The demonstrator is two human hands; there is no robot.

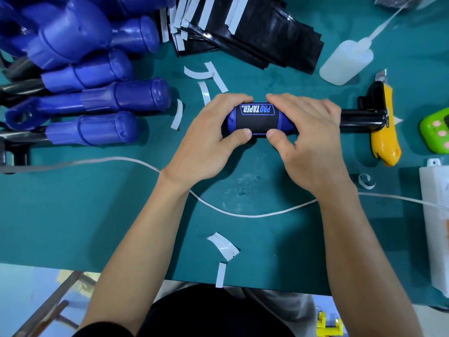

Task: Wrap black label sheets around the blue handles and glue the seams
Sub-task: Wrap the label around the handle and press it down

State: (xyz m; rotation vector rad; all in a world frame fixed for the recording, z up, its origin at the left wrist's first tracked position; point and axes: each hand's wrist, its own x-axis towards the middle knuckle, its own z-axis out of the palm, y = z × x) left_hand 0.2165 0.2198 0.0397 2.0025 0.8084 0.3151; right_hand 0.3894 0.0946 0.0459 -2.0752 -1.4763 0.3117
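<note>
A blue handle [232, 117] on a black tube [362, 119] lies across the middle of the green table. A black label sheet [257, 119] reading PRO TAPER is wrapped around it. My left hand [211, 139] grips the handle's left end, fingers over the top and thumb pressing the label's lower edge. My right hand [308, 137] grips the right part the same way, thumb on the label's lower edge. A pile of black label sheets [262, 37] lies at the back. A white glue bottle [345, 63] lies on its side at the back right.
Several unwrapped blue handles [102, 98] are stacked at the left. White backing strips [223, 246] litter the table. A yellow utility knife [384, 122] and a green device [436, 133] sit at the right, a white box [437, 227] below them. A white cable [243, 212] crosses under my forearms.
</note>
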